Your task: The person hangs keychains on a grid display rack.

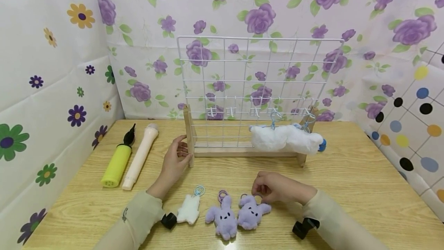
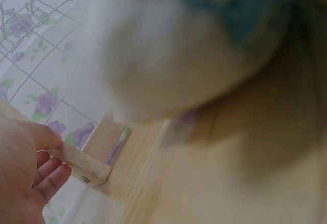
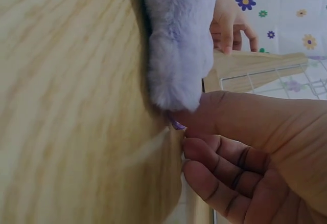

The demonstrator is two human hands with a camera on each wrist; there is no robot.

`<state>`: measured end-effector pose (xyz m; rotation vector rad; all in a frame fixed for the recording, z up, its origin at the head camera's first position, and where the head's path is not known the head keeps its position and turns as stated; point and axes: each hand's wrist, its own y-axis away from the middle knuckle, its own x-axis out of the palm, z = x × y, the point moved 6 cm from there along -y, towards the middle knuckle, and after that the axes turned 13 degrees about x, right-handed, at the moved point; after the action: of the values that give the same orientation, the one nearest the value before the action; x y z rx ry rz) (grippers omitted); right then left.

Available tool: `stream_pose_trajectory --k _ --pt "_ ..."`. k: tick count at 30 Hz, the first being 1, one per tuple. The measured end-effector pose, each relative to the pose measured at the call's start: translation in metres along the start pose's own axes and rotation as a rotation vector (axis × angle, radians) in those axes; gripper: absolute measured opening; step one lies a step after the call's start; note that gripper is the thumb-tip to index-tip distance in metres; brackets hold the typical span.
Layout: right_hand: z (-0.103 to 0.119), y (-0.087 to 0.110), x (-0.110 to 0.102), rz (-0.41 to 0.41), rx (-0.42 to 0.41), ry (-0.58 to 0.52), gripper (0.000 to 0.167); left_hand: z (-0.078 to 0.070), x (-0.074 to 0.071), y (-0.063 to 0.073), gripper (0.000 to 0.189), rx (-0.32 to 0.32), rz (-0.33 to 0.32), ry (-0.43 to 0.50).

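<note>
A white wire grid rack (image 1: 243, 81) stands upright on a wooden base. My left hand (image 1: 175, 156) holds its left wooden post (image 1: 189, 134), the thumb on one side and fingers on the other. Near the front lie two purple plush bunny keychains, a left one (image 1: 223, 219) and a right one (image 1: 250, 213). My right hand (image 1: 274, 188) pinches the purple ring of the right bunny; in the right wrist view the thumb partly hides the purple strap (image 3: 176, 122). A white plush keychain (image 1: 189, 208) lies beside the left forearm, large and blurred in the left wrist view.
White plush keychains (image 1: 286, 138) hang by blue rings from hooks on the rack's right side. Several more white hooks (image 1: 230, 111) line the grid. At the left lie a yellow-green hand pump (image 1: 117, 165) and a pale microphone-shaped wand (image 1: 141, 157). Patterned cloth surrounds the wooden table (image 1: 364, 188).
</note>
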<state>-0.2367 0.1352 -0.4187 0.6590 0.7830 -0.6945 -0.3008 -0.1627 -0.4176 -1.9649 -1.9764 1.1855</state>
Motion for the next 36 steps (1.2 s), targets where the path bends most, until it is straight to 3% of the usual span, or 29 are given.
stream_pose_trajectory --k 8,15,25,36 --pt "-0.003 0.001 0.003 -0.021 -0.006 -0.010 0.021 -0.001 -0.001 0.000 0.061 0.002 0.001 -0.003" --pt "-0.007 0.004 0.004 0.001 0.011 -0.104 0.019 -0.002 -0.001 0.000 0.062 0.014 0.002 -0.010" --pt "-0.009 0.010 0.000 -0.035 0.047 -0.161 0.011 -0.002 0.000 0.000 0.062 0.002 0.008 -0.007" --pt "0.000 0.017 -0.012 -0.117 -0.004 -0.122 0.003 -0.002 0.000 0.000 0.062 -0.013 0.009 0.002"
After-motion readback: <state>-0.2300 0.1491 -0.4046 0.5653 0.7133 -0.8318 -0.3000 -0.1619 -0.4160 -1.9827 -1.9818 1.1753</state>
